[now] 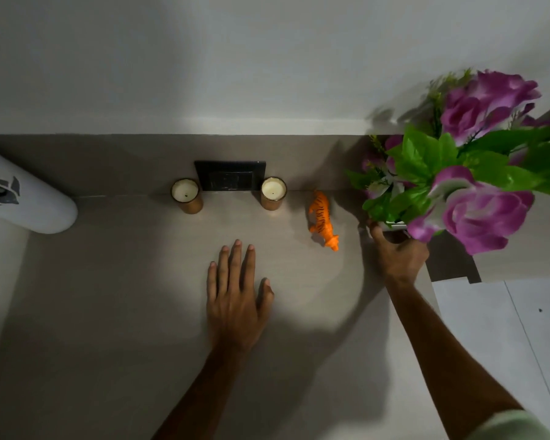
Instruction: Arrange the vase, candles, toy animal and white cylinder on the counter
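Vase [394, 224] of purple flowers [480, 211] sits at the far right of the counter [108, 312], yet going left to right the scene begins with the white cylinder [23, 195]: it lies on its side at the left edge, its rounded end pointing inward, well apart from either hand. Next come two candles [186, 195] in gold holders, standing at the back wall on either side of a black wall plate [230, 175]. The left hand [235, 296] rests flat in the middle of the counter, fingers spread, holding nothing, with bare surface all round it and the candles well beyond its fingertips. The toy tiger [323, 220] stands just right of the second candle [273, 192], between the two hands and touching neither. The right hand [399, 252] is curled round the base of the vase, thumb at its left side, beneath the blurred blooms and leaves. The counter's right edge lies just beside that hand, and pale floor [505, 328] shows below it.
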